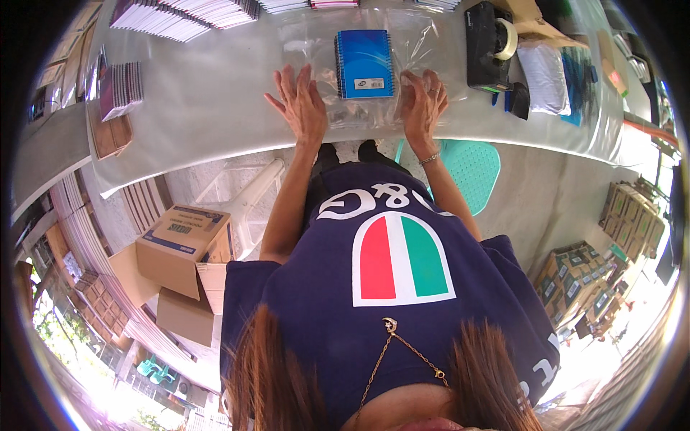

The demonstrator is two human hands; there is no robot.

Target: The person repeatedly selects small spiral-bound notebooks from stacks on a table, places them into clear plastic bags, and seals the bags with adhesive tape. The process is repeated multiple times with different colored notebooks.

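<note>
Pale and wide, the desk is carrying the work. The left grip, fingers spread and apparently holding nothing, is resting just left of the blue spiral notebook. The right grip is lying half-curled over clear film at the notebook's right; whether it is pinching any, I cannot tell. Between them, the notebook is lying flat on the film. The wearer is probably positioning the wrap, the next move likely calling for lifting a film edge. Beyond, a tape dispenser is standing right.
</note>
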